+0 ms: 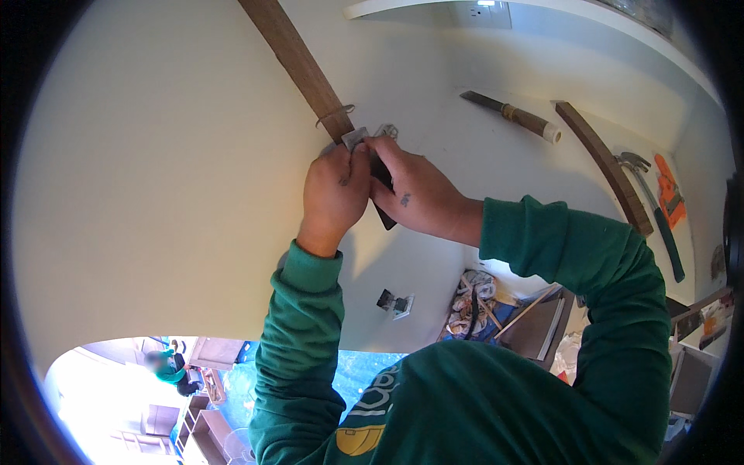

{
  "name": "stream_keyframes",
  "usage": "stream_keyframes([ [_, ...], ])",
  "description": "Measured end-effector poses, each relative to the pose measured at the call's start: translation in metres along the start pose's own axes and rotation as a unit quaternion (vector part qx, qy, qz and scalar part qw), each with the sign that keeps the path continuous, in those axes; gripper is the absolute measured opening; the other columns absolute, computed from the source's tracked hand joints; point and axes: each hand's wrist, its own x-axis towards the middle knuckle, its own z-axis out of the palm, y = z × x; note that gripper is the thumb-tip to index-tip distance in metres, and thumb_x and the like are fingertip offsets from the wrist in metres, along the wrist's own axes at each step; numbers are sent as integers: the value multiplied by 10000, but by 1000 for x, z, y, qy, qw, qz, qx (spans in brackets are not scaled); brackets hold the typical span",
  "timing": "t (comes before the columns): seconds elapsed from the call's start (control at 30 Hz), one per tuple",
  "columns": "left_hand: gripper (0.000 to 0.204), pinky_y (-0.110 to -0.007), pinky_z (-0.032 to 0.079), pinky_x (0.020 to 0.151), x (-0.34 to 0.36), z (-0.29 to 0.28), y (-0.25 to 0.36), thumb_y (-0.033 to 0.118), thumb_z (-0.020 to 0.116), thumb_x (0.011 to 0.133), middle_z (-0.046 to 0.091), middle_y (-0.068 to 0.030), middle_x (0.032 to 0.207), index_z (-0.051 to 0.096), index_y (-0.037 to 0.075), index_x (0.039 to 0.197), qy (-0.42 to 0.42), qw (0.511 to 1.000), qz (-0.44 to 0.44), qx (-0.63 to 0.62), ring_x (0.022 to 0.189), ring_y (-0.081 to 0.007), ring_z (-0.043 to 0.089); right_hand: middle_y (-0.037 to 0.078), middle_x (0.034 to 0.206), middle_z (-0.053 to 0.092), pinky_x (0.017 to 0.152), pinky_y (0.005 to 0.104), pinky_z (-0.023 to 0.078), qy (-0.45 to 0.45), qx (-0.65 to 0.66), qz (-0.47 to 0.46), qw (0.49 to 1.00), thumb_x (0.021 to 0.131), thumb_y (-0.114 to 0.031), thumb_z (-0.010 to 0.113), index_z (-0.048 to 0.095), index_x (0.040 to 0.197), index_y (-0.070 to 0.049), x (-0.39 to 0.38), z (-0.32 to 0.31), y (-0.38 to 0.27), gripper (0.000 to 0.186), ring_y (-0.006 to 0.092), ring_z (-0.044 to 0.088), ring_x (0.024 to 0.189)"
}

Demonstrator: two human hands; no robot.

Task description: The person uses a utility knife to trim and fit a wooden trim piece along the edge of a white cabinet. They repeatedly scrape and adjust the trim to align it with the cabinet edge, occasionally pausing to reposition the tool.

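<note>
A long brown wooden strip (291, 58) runs down from the top edge to my hands, with a thin bent piece (347, 109) across it. At its lower end my left hand (332, 194) and my right hand (411, 186) are closed together round a small grey metal piece (355, 136) and a dark flat oblong object (386, 217). My left hand is on the left of it, my right on the right. A small metal fitting (388, 130) sits just behind my right fingers. My fingertips partly hide what they grip.
On the white surface to the right lie a chisel (527, 122), a wooden bar (601, 159), a hammer (663, 232) and an orange tool (671, 190). Above runs a white shelf edge (589, 17). Clutter (480, 302) is below; another person (167, 368) is at lower left.
</note>
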Motion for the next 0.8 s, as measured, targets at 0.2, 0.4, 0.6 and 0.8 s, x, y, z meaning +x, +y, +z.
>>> stream_keyframes([
  [0.2,335,-491,493,592,11,3,-2,200,605,990,631,-267,709,615,-35,751,34,999,32,-23,651,-450,630,252,988,686,758,496,561,17,0,-29,999,923,-54,679,420,1320,-2,10,-3,1,476,461,696,894],
  [0.4,309,-447,493,579,19,-1,13,190,594,999,641,-249,721,638,-45,803,28,999,2,-22,621,-403,633,230,977,685,769,509,556,47,-2,-67,997,909,-85,675,469,1248,-5,21,-10,7,404,443,683,900],
  [0.6,296,-397,476,557,16,0,14,176,594,1000,619,-198,656,659,-39,807,35,998,1,-52,552,-302,586,220,976,693,775,499,568,45,11,-67,997,928,-121,662,492,1246,0,15,-10,7,380,423,689,892],
  [0.8,312,-382,474,562,18,-5,19,180,617,992,610,-165,631,651,-41,774,51,995,-47,-75,557,-230,565,221,956,700,758,484,582,66,13,-81,995,958,-147,651,470,1291,10,17,-6,6,410,407,707,851],
])
